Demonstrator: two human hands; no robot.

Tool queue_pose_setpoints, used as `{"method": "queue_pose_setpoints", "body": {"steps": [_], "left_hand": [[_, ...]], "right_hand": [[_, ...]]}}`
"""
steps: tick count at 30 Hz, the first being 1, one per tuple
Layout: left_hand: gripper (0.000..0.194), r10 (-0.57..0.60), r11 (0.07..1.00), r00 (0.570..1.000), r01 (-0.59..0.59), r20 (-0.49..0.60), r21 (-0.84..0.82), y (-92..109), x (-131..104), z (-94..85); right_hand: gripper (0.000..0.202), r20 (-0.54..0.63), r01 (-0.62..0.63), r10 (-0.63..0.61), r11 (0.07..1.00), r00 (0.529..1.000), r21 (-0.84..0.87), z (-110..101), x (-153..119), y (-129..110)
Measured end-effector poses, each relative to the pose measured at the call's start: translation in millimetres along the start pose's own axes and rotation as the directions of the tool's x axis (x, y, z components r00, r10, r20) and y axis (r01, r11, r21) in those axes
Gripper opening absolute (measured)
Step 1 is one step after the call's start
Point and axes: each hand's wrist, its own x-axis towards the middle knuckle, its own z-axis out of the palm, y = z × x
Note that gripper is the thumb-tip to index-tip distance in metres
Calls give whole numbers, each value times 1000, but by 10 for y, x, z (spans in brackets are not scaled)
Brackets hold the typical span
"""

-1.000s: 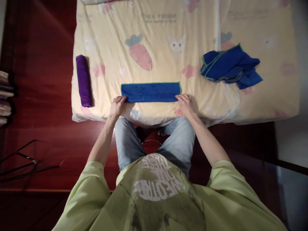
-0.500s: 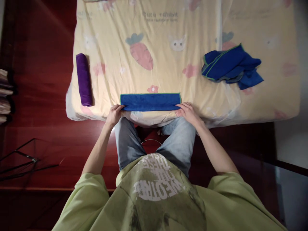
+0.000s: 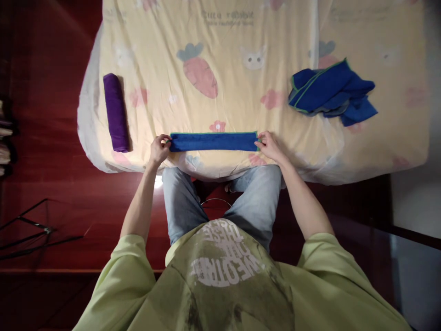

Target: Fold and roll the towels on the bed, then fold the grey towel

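Blue strip: long, narrow blue fabric cloth with green edging (image 3: 213, 142), near edge of the bed with a yellow printed sheet (image 3: 155, 59), in front of my knees; flat on the sheet or slightly raised, can't tell.
My left hand (image 3: 160, 149): fingers narrow, pinching the strip's left end.
My right hand (image 3: 269, 146): fingers narrow, pinching the right end, level with the other.
Step in hand: looks like doubling the cloth lengthwise, my guess from its narrow shape and the grip at both ends.
Next move calls for: even tension, both ends level, long edges lined up, no twist in the middle.
Purple roll: smooth, rolled purple cloth (image 3: 116, 112), well left of my left hand, untouched.
Blue heap: crumpled blue fabric with green edging (image 3: 332, 94), right of my right hand, apart from it, untouched.
Count: 1 strip, 1 roll, 1 heap (one cloth or several, can't tell), 2 hands, both busy.
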Motion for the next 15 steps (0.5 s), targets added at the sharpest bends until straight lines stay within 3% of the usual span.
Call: {"method": "queue_pose_setpoints", "body": {"steps": [5,7,10,12,15], "left_hand": [[28,179,972,982,-166,-63,166,71,-122,73],[33,279,937,960,-270,-9,222,109,-214,70],[44,393,890,907,-417,151,185,111,-310,52],[53,432,873,878,-464,205,148,88,-333,46],[61,420,879,885,-452,202,153,66,-316,37]], "right_hand": [[31,-201,171,-214,962,956,-212,91,-192,-202],[33,-164,271,-329,915,930,-298,107,-300,-273],[43,-13,419,-443,857,896,-300,129,-415,-303],[49,21,447,-460,851,888,-276,146,-447,-283],[54,29,428,-436,865,899,-261,159,-439,-234]]}}
